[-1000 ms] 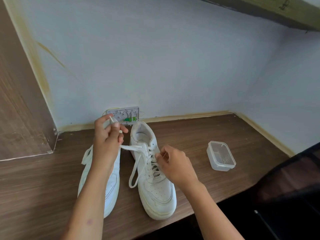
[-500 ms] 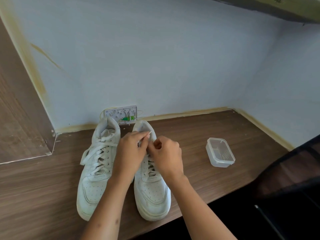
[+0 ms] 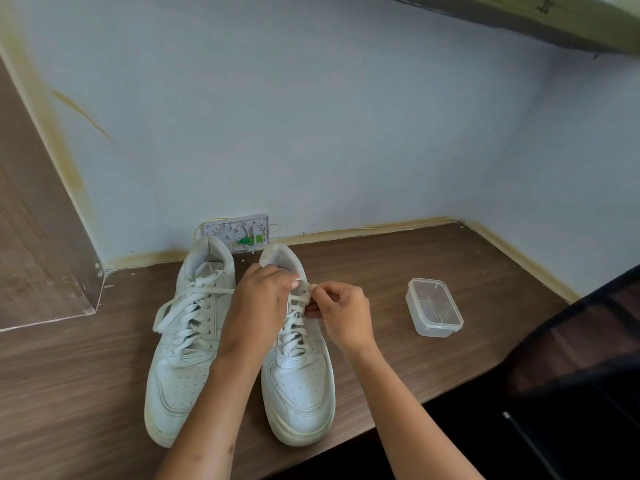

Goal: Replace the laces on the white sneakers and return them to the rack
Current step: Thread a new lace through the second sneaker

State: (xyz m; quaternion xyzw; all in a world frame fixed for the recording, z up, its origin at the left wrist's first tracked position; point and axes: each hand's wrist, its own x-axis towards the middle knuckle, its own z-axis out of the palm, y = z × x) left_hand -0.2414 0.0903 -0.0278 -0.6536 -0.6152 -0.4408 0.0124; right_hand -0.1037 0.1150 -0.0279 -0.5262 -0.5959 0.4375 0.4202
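Pinching the lace near the top eyelets is what both hands are up to right now. The left hand [image 3: 259, 299] sits over the upper part of the right-side sneaker [image 3: 298, 386], fingers curled in toward the tongue area, and as far as I can see it's gripping the lace [image 3: 294, 327] there, though the fingertips are partly hidden. The right hand [image 3: 343, 310] is just beside it, thumb and fingers nipped together on the same lace end, right at the shoe's top edge. The two hands are nearly touching each other.

That sneaker stands upright on the wooden surface [image 3: 398, 358], toe pointing toward the camera, its lace criss-crossed most of the way up. Its twin, the left-side sneaker [image 3: 183, 358], is just beside it, also toe forward, with its own white lace threaded and a loose loop hanging off its outer side.

Off to the right, well apart from the shoes, there's a small clear plastic container [image 3: 434, 306] with its lid on. Behind the heels, against the pale wall [image 3: 311, 116], sits a white wall box [image 3: 237, 232] with a bit of green in it.
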